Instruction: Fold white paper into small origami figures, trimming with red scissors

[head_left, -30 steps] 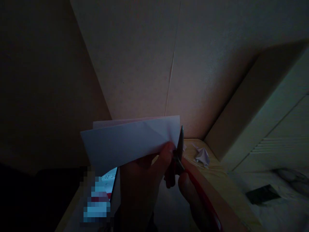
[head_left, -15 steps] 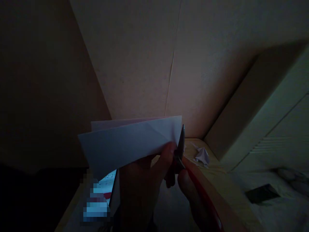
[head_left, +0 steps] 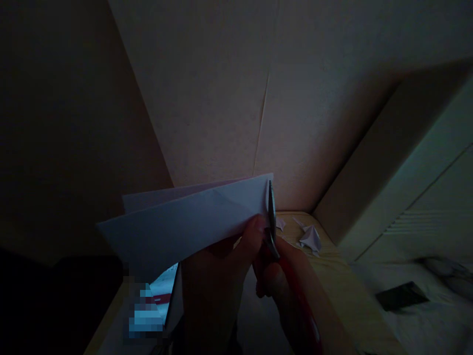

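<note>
Dim light falls on a folded sheet of white paper [head_left: 192, 222] held up in front of me. My left hand [head_left: 225, 266] pinches its lower right part, thumb on the near face. Gripped in my right hand [head_left: 281, 281] is a pair of scissors [head_left: 272, 212] with red handles. One dark blade stands upright along the near face at the paper's right edge, close to my left thumb. The other blade is mostly hidden. At the left the folded layers stand apart.
A folded paper shape [head_left: 311, 239] and a small paper piece [head_left: 281, 225] lie on the wooden table [head_left: 340, 281]. At lower left a lit screen [head_left: 164, 291] shows, partly pixelated. A dark flat object [head_left: 402, 296] lies on pale cloth at right. Walls rise behind.
The paper has shifted left and tilted, its left end lower. The scissors have moved left onto the paper's right edge, and their blades look closer together.
</note>
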`<action>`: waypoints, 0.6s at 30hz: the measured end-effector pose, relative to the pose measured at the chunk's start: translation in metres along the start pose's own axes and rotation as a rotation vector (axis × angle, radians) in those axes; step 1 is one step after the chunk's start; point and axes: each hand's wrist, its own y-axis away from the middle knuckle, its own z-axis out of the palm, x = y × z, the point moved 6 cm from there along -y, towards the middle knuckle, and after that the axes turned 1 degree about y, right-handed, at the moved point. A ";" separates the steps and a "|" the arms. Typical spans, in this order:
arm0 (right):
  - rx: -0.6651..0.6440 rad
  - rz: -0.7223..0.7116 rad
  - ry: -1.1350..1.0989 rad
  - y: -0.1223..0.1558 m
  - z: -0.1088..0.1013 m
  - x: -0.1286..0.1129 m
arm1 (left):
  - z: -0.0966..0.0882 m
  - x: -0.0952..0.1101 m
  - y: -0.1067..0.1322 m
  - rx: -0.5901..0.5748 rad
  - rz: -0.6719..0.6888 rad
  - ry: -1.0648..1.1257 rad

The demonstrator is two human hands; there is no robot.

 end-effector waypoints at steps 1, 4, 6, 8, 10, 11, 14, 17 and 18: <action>0.022 -0.019 0.009 0.000 -0.001 -0.001 | 0.000 0.001 -0.001 -0.021 0.008 -0.013; 0.046 -0.051 -0.001 0.001 -0.001 -0.001 | 0.002 0.003 -0.002 -0.073 0.001 -0.006; 0.031 -0.050 -0.013 0.001 0.000 0.000 | 0.003 0.001 -0.002 -0.073 -0.029 0.031; 0.030 -0.048 -0.003 0.001 0.000 -0.001 | 0.003 -0.001 -0.003 -0.043 -0.046 0.072; 0.053 -0.043 0.028 0.001 -0.002 -0.003 | 0.005 -0.004 -0.002 -0.050 -0.069 0.094; 0.067 -0.043 0.040 0.001 -0.003 -0.004 | 0.006 -0.006 -0.002 -0.060 -0.077 0.110; 0.109 -0.058 0.074 -0.001 -0.008 -0.010 | 0.011 -0.011 0.000 -0.145 -0.104 0.167; 0.128 -0.093 0.119 -0.004 -0.013 -0.014 | 0.014 -0.013 0.002 -0.204 -0.127 0.218; 0.127 -0.099 0.132 -0.005 -0.013 -0.014 | 0.014 -0.014 0.001 -0.206 -0.135 0.220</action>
